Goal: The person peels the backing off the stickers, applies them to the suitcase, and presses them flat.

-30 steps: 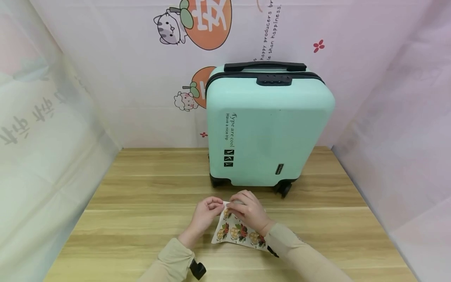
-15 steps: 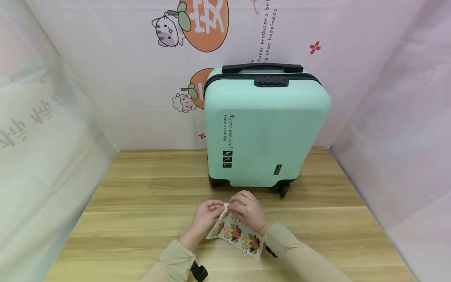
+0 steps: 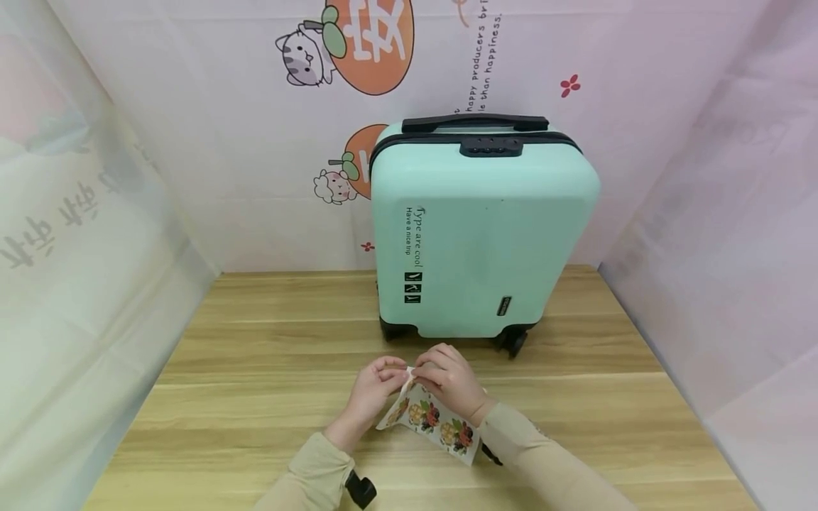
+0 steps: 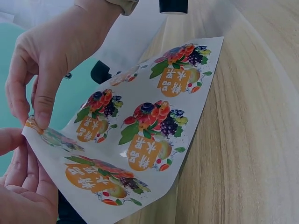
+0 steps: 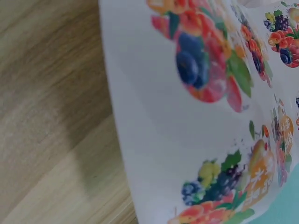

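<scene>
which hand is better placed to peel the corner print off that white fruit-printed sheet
Probably the right hand: its thumb lies on the orange corner print; the left hand is at the sheet's edge.

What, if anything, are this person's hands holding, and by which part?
A thin, white, paper-like sheet printed with colourful fruit designs; the left hand and right hand pinch it close together, at one corner.

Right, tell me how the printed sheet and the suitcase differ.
Colour: the printed sheet is white with bright fruit pictures; the suitcase is mostly plain mint green.
Size: the sheet is thin and small; the suitcase is far bulkier.
Pose: the sheet is held, bent; the suitcase stands untouched.
Both carry printed writing.
</scene>
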Demonstrator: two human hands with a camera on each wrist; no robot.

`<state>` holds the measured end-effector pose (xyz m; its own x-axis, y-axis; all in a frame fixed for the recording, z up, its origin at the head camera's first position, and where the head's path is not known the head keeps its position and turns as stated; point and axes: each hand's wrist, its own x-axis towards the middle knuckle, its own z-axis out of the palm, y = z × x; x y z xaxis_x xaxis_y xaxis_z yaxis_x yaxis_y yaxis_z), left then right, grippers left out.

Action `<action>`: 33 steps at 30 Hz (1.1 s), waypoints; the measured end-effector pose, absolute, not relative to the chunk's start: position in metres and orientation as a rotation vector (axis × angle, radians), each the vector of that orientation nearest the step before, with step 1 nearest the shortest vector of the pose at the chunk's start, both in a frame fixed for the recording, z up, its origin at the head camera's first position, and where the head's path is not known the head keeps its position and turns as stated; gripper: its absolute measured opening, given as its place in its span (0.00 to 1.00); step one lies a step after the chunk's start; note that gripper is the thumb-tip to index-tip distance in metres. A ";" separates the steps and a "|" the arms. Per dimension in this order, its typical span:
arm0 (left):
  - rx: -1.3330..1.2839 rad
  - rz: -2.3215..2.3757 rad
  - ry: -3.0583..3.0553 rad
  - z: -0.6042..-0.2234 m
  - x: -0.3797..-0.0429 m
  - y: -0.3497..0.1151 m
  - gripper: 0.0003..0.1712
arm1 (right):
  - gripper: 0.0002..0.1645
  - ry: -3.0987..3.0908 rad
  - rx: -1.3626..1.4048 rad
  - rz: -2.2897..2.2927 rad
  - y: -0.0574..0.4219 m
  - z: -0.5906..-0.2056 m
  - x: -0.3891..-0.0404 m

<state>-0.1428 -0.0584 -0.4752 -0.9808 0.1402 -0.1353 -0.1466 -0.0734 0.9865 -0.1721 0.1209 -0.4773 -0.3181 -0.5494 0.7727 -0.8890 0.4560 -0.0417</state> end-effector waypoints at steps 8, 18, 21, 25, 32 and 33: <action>-0.044 2.220 1.963 -0.474 -0.143 -0.054 0.16 | 0.08 -1.973 1.189 0.602 0.121 -0.475 -0.171; -0.096 2.224 2.026 -0.473 -0.145 -0.059 0.18 | 0.09 -1.959 1.211 0.548 0.121 -0.475 -0.169; -0.096 2.221 2.046 -0.475 -0.146 -0.063 0.19 | 0.09 -1.958 1.231 0.510 0.122 -0.475 -0.169; -0.096 2.152 2.084 -0.478 -0.148 -0.069 0.22 | 0.07 -1.977 1.264 0.478 0.124 -0.476 -0.168; -0.086 2.077 2.074 -0.488 -0.153 -0.079 0.25 | 0.07 -2.014 1.324 0.415 0.128 -0.477 -0.165; -0.100 2.079 2.061 -0.490 -0.154 -0.080 0.25 | 0.08 -2.026 1.325 0.415 0.129 -0.477 -0.164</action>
